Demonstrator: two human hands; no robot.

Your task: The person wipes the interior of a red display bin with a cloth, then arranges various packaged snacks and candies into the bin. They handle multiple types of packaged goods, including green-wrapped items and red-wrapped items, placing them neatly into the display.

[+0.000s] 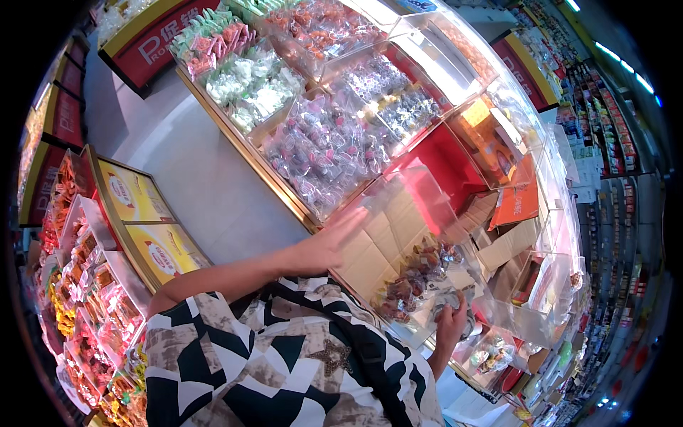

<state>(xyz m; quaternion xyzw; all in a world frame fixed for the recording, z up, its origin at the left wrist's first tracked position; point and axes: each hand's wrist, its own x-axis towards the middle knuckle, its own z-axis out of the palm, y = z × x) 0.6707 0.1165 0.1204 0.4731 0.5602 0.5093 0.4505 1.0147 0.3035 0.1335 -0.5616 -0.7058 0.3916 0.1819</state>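
My left hand (pixel 329 247) reaches over the front edge of the display stand, blurred by motion. Its fingers look stretched out, and I see nothing held in them. Just beyond it lies flat brown cardboard (pixel 380 238) in a bin, with a clear plastic panel (pixel 430 196) tilted above. At the right my right hand (pixel 452 324) is closed on a crumpled grey cloth (pixel 467 326), its details hard to make out. Beside that hand, several small wrapped snacks (pixel 409 285) lie along the cardboard.
Bins of wrapped sweets (pixel 320 146) fill the far part of the stand. A red-lined compartment (pixel 445 160) and an orange box (pixel 516 199) lie to the right, with loose cardboard (pixel 509 245). Another candy stand (pixel 92 285) rises at the left across the grey floor (pixel 213 171).
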